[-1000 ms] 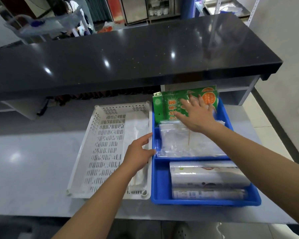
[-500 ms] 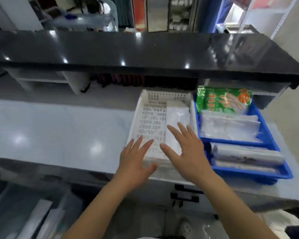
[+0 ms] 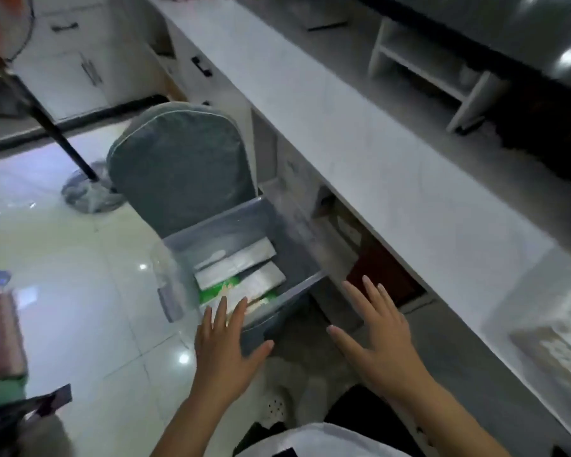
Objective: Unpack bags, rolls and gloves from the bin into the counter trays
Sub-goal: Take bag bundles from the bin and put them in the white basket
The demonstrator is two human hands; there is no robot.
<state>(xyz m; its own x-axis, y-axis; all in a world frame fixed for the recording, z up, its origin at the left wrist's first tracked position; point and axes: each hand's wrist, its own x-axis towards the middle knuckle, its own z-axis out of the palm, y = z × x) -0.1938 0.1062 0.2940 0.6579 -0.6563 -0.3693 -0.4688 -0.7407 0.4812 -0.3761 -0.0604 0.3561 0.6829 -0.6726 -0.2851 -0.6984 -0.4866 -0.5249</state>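
A grey plastic bin [image 3: 231,225] stands low beside the counter, on a chair seat. Inside lie silvery flat packs [image 3: 241,258] and a green packet [image 3: 221,288]. My left hand [image 3: 226,351] hovers spread at the bin's near corner, fingertips over the green packet, holding nothing. My right hand [image 3: 381,338] is spread to the right of the bin, empty, below the counter edge. The white perforated tray [image 3: 561,341] shows at the right edge on the counter.
A grey-green chair back [image 3: 182,163] rises behind the bin. The white counter [image 3: 360,127] runs diagonally to the right, with open cupboard space under it. A fan stand [image 3: 86,189] sits on the glossy tiled floor to the left. Stacked items lie at the far left.
The view has swung down and left from the counter trays to the bin. Both hands left the white tray and now hang spread by the bin.
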